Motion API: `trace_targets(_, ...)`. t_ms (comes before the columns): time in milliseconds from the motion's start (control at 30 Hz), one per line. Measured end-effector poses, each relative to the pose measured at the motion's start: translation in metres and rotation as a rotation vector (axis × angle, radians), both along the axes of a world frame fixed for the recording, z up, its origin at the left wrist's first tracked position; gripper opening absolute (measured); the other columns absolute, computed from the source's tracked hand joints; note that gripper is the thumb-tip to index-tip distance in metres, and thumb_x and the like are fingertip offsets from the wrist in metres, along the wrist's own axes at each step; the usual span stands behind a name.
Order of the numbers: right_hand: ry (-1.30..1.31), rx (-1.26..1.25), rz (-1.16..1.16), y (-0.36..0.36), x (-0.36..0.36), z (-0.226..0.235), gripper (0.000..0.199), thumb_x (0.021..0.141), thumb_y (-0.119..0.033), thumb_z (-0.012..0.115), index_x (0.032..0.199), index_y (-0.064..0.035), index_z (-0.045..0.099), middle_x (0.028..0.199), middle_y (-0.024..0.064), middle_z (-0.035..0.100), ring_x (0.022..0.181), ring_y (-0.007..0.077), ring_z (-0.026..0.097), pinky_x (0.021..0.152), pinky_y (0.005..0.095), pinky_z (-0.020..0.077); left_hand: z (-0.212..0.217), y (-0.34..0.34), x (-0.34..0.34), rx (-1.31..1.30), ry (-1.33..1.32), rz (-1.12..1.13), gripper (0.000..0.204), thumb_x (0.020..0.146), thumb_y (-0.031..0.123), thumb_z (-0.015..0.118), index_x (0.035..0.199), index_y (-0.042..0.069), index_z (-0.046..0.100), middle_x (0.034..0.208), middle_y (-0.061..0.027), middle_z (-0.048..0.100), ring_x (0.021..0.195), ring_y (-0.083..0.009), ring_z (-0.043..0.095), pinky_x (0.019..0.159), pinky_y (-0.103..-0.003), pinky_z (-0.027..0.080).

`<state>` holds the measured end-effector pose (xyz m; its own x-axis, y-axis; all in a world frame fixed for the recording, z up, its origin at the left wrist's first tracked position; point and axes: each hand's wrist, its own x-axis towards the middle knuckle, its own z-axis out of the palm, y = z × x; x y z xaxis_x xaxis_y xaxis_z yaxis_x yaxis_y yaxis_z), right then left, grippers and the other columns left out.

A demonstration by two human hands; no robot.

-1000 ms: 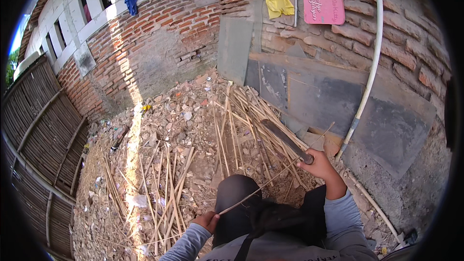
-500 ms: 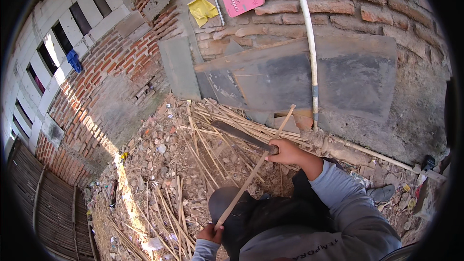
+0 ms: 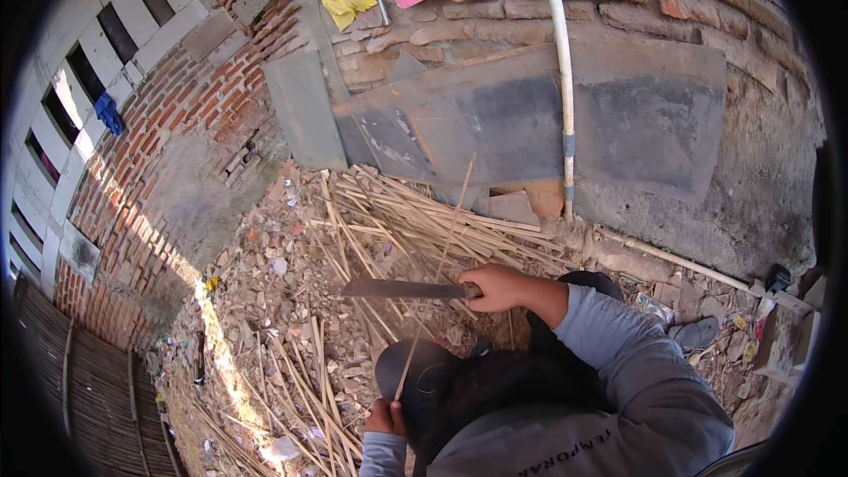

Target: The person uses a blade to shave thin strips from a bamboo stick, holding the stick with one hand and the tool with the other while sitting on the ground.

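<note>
Bamboo is what I have in both hands' reach: my left hand (image 3: pixel 385 418), down near my lap, is closed around the lower end of a long thin bamboo strip (image 3: pixel 433 283), which rises from it at a slant, crosses over the blade and points up toward the grey boards against the wall. My right hand (image 3: pixel 500 287) is wrapped tight around the handle of a long flat knife (image 3: pixel 402 289), arm stretched forward, the blade lying almost level and pointing to my left. A second ago the strip lay low and nearly flat across my knees, well apart from the blade, which I held higher and off to the right; half a second ago I had swung the strip upward until its top stood near the knife. Now the blade has come down and turned across the strip, so the two meet about midway along it, though I cannot tell whether the edge is biting into the bamboo or only lying against it. I judge that to mean the cutting or shaving stroke is set up and the strip is braced between my left grip and the blade. Around me the ground is rubble strewn with more split bamboo (image 3: pixel 415 212), heaped thickest just ahead of the knife at the foot of the brick wall (image 3: pixel 707 0), where a white pipe (image 3: pixel 565 124) runs down.
</note>
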<state>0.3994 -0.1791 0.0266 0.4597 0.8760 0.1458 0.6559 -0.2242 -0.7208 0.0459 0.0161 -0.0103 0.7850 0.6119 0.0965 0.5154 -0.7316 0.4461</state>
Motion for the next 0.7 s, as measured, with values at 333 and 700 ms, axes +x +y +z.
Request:
trace_targets(333,-0.037,0.041,0.063,0.001,0.003,-0.004,0.038,0.075,-0.028,0.068,0.108,-0.0086,0.063,0.076,0.0154,0.066,0.074,0.0359,0.066,0.065,0.0466,0.0494,0.012,0.005,0.014,-0.007,-0.125,-0.082,0.031,0.1,0.034,0.045,0.106,0.01,0.062,0.076,-0.0231,0.066,0.073,-0.0462,0.064,0.062,-0.05,0.049)
trace_targets(700,-0.029,0.048,-0.034,-0.006,-0.003,0.014,0.034,0.076,-0.028,0.07,0.103,-0.0098,0.063,0.068,0.0145,0.063,0.069,0.0372,0.064,0.062,0.0484,0.0477,-0.006,0.021,0.016,-0.129,-0.123,-0.005,0.033,0.101,0.03,0.046,0.1,0.001,0.061,0.074,-0.015,0.063,0.066,-0.0265,0.062,0.063,-0.039,0.048)
